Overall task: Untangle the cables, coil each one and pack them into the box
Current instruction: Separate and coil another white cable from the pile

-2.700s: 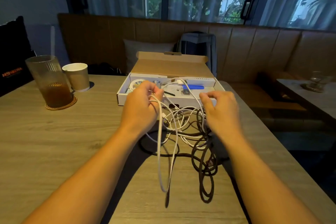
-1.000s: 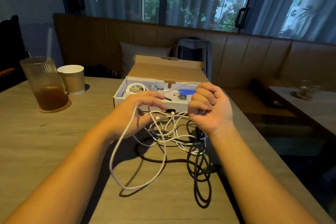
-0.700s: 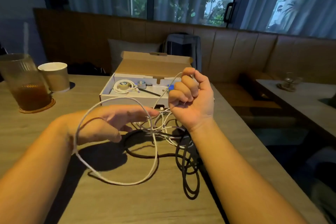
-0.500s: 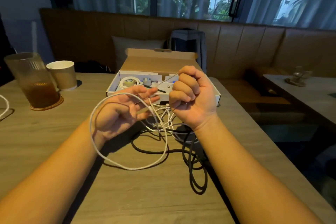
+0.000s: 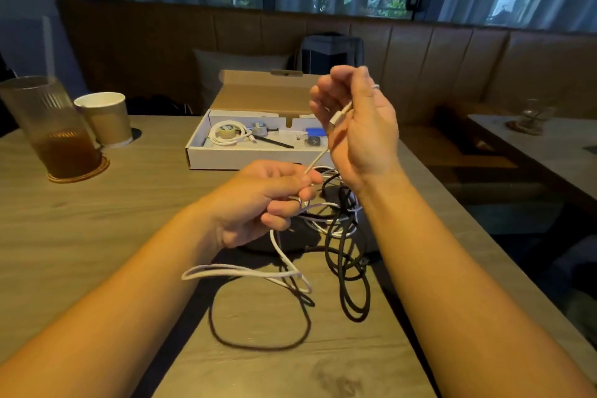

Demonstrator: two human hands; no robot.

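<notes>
A white cardboard box [image 5: 242, 160] stands open on the wooden table [image 5: 97, 220], its lid tipped back toward the bench [image 5: 452, 68]. Inside it lie a coiled white cord [image 5: 226, 134], a small roll, a thin black stick and something blue. Left of the box stand a paper cup [image 5: 105, 118] and a ribbed glass [image 5: 48, 126] of brown drink on a coaster [image 5: 80, 174]. Behind the box, on the bench, sit a pale cushion [image 5: 239, 64] and a dark bag [image 5: 332, 52]. Well to the right of the box is a second table [image 5: 549, 145].

The right hand [image 5: 358, 126] is raised in front of the box's right end, palm toward the camera. Its fingers are curled around the white cable [image 5: 245, 271], and the plug lies across the palm. The left hand [image 5: 258, 203], lower and just in front of the box, pinches the same cable between thumb and forefinger, with the other fingers curled in. A short stretch runs straight between the two hands. From the left hand the cable drops to the table and lies in a flat loop on the near side of the box. The black cable [image 5: 352, 284] lies heaped just in front of the box, under the right wrist, with long loops trailing toward the person.

The right hand hides the box's right corner. The wrist and the left fingers cover the middle of the tangle, so I cannot tell how many white strands cross there. The nearest black loop is blurred.
</notes>
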